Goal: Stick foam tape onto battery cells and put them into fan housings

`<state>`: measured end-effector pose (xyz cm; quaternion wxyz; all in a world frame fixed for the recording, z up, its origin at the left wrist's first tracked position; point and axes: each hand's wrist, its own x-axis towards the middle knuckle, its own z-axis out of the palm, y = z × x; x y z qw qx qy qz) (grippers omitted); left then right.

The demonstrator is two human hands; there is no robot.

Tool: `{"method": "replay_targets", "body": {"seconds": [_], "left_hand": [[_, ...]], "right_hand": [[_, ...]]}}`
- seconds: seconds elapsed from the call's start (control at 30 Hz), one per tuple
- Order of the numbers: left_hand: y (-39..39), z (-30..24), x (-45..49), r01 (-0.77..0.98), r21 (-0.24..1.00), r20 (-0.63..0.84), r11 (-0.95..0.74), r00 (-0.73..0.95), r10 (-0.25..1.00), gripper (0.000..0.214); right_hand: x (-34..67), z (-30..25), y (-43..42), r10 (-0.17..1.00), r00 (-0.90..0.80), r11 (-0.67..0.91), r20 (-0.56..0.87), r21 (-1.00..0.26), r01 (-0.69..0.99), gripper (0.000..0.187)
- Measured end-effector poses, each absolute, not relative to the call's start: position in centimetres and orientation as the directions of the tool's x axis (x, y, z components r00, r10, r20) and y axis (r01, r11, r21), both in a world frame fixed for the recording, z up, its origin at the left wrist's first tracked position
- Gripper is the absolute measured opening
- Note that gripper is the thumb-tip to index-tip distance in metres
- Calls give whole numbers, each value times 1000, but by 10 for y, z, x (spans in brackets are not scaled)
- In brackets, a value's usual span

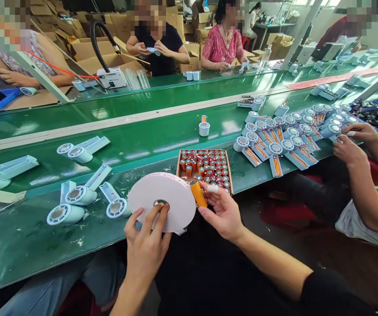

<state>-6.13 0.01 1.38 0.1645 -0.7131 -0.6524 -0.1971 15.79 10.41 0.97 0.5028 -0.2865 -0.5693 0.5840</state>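
Pinched between the thumb and fingers of the right hand [224,216], one orange battery [198,195] is held at the right edge of a big white roll [158,188]. The roll is touched at its middle by the fingertips of the left hand [147,239]; how tightly it is gripped cannot be told. For good work, the roll should be held steady and the battery lined up straight, without being squeezed hard. More batteries [208,166] are packed in a box [229,172] just beyond, on the green table [51,256].
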Motion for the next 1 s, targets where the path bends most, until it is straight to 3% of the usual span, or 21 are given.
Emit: {"method": "replay_targets", "body": {"seconds": [0.1,0.2,0.3,0.37,0.43,0.5,0.57,0.6,0.67,0.77,0.83,0.9,0.97,1.0], "left_hand": [[3,22,-66,996,16,472,-87,69,879,82],[11,32,-58,999,10,462,-46,36,886,81],[16,30,-29,999,5,557,-49,38,830,85],[12,19,-7,999,8,634,-45,29,773,93],[1,5,11,998,43,643,-49,10,766,92],[-10,-6,22,990,89,589,-108,35,807,80],[-13,-6,24,981,131,523,-146,57,851,71],[-7,-2,24,979,142,490,-147,60,870,71],[16,12,16,979,147,414,-143,70,908,79],[65,36,-11,946,171,265,-277,226,937,93],[83,46,-38,926,227,253,-303,245,936,87],[81,47,-68,968,220,319,-118,42,947,72],[65,43,-100,959,120,326,257,-283,902,68],[56,42,-115,898,45,261,438,-434,862,70]], "right_hand": [[176,31,129,836,-547,-91,46,-971,-221,63],[182,51,149,763,-647,-174,-6,-965,-196,50],[163,47,140,942,-333,-139,42,-854,-501,47],[151,37,132,994,-112,-87,-14,-729,-679,45],[157,32,135,995,-60,-96,-76,-679,-728,42],[185,39,156,999,17,-20,-46,-690,-723,30],[224,51,189,957,277,259,80,-662,-703,6],[243,57,207,935,339,324,103,-639,-698,6],[270,61,236,928,352,341,123,-664,-666,16],[287,50,246,966,238,225,100,-776,-589,22],[297,37,232,979,191,160,71,-849,-503,34],[314,21,210,973,225,146,57,-903,-403,42],[339,2,189,962,272,119,29,-939,-321,44],[352,-8,180,958,286,89,2,-953,-291,43]]}}
